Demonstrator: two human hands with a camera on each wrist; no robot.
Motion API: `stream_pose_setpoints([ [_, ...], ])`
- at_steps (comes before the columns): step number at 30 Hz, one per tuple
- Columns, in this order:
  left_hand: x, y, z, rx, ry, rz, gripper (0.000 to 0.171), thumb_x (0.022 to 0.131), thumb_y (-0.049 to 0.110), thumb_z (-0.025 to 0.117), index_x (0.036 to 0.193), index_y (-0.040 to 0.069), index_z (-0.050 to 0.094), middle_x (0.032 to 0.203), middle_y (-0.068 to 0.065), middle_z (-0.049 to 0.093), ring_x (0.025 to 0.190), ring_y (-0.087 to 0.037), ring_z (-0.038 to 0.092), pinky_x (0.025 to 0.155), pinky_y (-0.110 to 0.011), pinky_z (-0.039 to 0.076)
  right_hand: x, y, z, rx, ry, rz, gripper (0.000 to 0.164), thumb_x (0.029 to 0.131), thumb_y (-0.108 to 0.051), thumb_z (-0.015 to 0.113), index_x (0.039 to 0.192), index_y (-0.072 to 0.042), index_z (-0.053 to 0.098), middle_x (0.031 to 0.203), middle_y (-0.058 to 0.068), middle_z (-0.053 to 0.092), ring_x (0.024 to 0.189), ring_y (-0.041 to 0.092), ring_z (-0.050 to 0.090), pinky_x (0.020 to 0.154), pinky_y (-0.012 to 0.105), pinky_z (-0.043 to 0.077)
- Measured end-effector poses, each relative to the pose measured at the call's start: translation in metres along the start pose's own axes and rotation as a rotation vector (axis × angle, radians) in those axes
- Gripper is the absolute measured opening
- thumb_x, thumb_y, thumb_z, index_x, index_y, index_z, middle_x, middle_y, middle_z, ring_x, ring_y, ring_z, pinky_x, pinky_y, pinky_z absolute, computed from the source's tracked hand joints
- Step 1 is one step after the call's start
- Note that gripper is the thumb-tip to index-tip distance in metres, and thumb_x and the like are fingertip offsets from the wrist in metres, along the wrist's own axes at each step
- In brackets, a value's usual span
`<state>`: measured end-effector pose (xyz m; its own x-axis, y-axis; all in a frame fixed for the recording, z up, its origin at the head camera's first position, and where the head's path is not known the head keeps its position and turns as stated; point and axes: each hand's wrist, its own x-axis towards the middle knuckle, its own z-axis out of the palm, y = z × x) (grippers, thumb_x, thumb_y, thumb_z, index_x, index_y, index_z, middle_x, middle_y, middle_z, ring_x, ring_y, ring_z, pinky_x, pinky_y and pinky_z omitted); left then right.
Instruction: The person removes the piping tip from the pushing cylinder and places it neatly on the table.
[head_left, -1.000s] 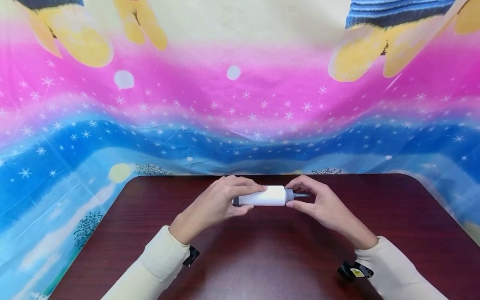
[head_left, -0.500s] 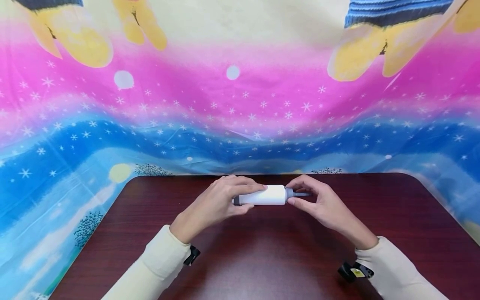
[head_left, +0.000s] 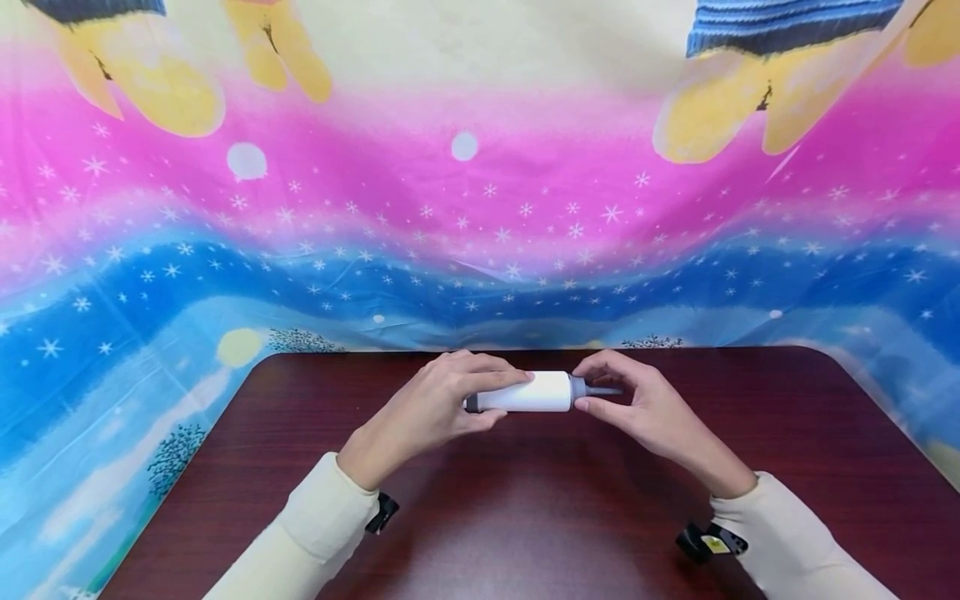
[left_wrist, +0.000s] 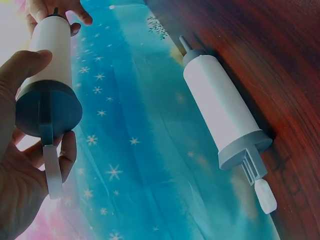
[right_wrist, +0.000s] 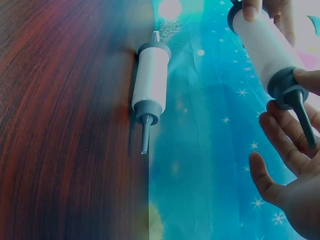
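Observation:
A balloon pump [head_left: 551,392] with a white barrel and grey ends lies sideways between my hands in the head view, its thin nozzle pointing right. My left hand [head_left: 435,400] grips the barrel near the handle end, thumb on the near side. At the other end my right hand [head_left: 645,408] pinches the grey collar between thumb and fingertips. The left wrist view shows the ribbed rod and pale handle tab sticking out. Both wrist views also show a second pump [left_wrist: 220,100] of the same kind, lying untouched on the table; in the head view it is not seen.
The glossy dark red wooden table [head_left: 525,525] has rounded far corners. Behind it hangs a cloth [head_left: 480,208] printed in pink and blue with snowflakes. Black wrist cameras [head_left: 697,546] sit at the cuffs of cream sleeves [head_left: 307,525].
My right thumb shifts very slightly at the grey collar. Otherwise both hands and the pump stay where they were.

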<state>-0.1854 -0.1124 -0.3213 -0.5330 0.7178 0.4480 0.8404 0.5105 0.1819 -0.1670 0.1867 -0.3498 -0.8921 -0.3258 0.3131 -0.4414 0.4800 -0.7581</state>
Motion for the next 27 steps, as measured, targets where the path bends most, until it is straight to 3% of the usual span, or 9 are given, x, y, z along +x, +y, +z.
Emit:
stream_pose_setpoints([
  [11,-0.0013,-0.0011,0.0017,0.001,0.003,0.001,0.053,0.087,0.019,0.087,0.137,0.025,0.072,0.132,0.001,0.073,0.120,-0.020,0.067,0.099,-0.042,0.057,0.0020,0.0014,-0.0011,0.024,-0.031,-0.015,0.032,0.092,-0.014,0.081,0.122,-0.015,0.069,0.112,0.003,0.073,0.100,0.010,0.070,0.085,0.027,0.058],
  [27,-0.0020,-0.0034,0.0052,0.003,0.013,0.024,0.051,0.086,0.019,0.088,0.135,0.024,0.073,0.131,0.003,0.073,0.116,-0.019,0.068,0.096,-0.039,0.057,0.0018,0.0004,-0.0010,0.030,-0.016,0.025,0.027,0.094,-0.014,0.079,0.119,-0.017,0.070,0.116,0.004,0.072,0.104,0.025,0.073,0.085,0.027,0.061],
])
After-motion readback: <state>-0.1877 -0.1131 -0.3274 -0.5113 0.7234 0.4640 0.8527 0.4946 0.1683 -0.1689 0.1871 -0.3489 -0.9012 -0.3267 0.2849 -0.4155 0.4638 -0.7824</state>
